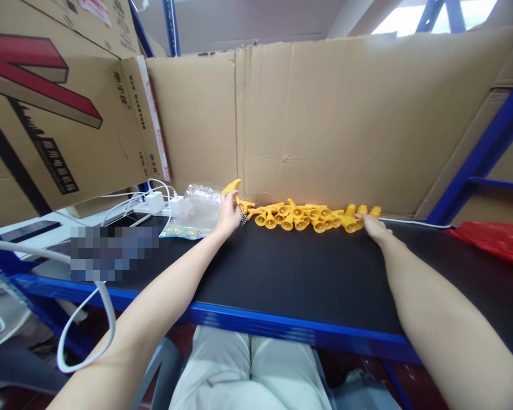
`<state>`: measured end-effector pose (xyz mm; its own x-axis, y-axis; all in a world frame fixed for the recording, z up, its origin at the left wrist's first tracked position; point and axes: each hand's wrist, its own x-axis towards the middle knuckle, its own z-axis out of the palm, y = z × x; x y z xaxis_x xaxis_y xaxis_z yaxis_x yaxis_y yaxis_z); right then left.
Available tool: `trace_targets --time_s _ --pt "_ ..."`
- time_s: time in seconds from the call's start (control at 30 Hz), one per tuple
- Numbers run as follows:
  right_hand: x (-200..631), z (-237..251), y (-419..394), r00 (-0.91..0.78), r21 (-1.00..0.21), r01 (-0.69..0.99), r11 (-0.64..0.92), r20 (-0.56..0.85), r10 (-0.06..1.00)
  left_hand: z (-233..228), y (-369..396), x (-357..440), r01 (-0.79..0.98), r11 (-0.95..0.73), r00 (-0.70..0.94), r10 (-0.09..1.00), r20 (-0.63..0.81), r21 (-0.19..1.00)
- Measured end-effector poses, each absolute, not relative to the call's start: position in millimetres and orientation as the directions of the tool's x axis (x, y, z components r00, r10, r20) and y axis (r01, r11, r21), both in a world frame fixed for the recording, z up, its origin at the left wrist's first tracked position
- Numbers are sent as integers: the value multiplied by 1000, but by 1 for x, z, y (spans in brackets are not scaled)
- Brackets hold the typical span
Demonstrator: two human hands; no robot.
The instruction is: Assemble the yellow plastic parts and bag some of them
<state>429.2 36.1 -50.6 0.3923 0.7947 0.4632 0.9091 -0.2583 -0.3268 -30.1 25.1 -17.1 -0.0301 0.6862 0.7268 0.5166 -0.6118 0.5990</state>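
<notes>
A row of several small yellow plastic toys [301, 216] lies along the far edge of the black tabletop [282, 273], against a cardboard wall [325, 114]. My left hand [227, 213] is at the row's left end, fingers closed on one yellow piece [232, 185] that sticks up above it; a short metal chain hangs beside the hand. My right hand [374, 226] rests at the row's right end, fingertips touching the last yellow toys [359, 212].
A clear plastic bag [195, 208] lies left of the toys, with a white charger and cables [154, 200] behind it. A large cardboard box [47, 114] overhangs at left. A red bag [496, 239] sits at right. A white cable loops off the blue table edge [282, 327].
</notes>
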Motion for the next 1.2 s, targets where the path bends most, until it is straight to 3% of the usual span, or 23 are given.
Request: trace_targets --time_s 0.13,0.2,0.33,0.53,0.77,0.97,1.2 --pt "421 -44 29 519 -562 770 -303 275 809 -13 20 -31 523 -601 -54 685 727 604" --pt "417 -41 25 552 -605 732 -314 257 793 -11 18 -31 530 -603 -55 678 733 596" --pt "412 -35 16 571 -589 758 -280 392 722 -8 12 -30 557 -608 -34 664 747 566" --pt "392 -17 6 489 -531 842 -95 679 547 -3 7 -27 673 -577 -15 614 789 463" --pt "345 19 14 332 -462 865 197 821 465 -8 10 -23 605 -596 14 670 742 527" --pt "298 40 11 252 -488 789 374 811 529 -7 8 -20 502 -701 12 591 806 506" --pt "262 46 -14 136 -471 733 491 808 573 -8 12 -24 602 -663 4 560 829 446"
